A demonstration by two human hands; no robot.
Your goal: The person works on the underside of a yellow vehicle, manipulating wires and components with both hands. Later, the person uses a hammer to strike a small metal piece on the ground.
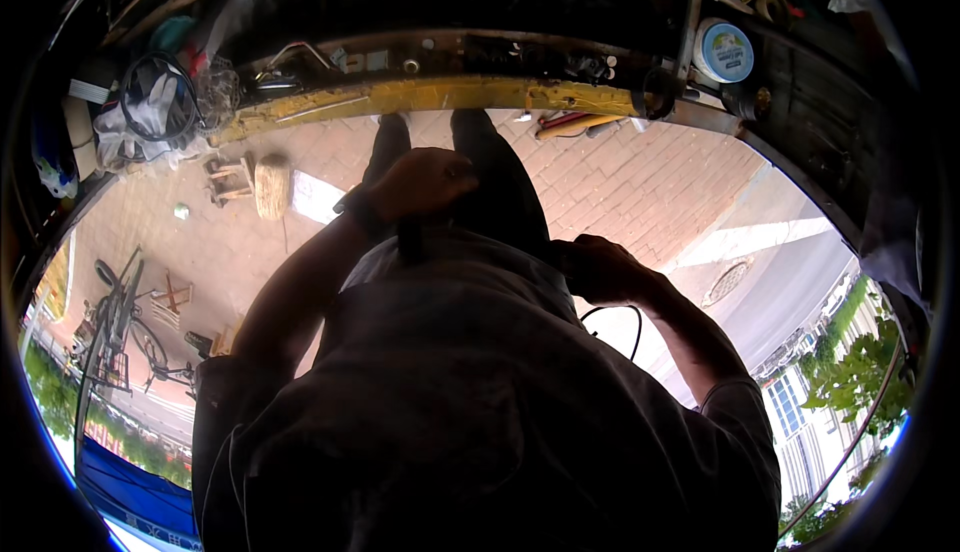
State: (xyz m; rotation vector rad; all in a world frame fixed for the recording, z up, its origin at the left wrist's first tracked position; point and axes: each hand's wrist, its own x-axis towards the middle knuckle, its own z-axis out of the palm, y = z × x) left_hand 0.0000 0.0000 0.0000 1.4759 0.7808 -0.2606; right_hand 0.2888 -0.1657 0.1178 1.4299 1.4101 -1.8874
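The left hand (425, 184) is closing around a dark narrow handle (410, 240) at the picture's centre. It seems stiff and light; holding mid-shaft suits. At four o'clock, the right hand (600, 270) is curling; its contents are hidden.

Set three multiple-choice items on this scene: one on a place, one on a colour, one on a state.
1. Where is the round white tub?
A. on the ground
B. up on the workbench, upper right
C. on a chair

2. What colour is the workbench's front edge?
A. yellow
B. red
C. white

3. How is the right hand?
A. spread flat
B. curled closed
C. out of view

Key: 1 B, the tub sits among the bench clutter; 2 A, a worn yellow strip runs along the bench; 3 B, the fingers are folded in at the shirt's edge.
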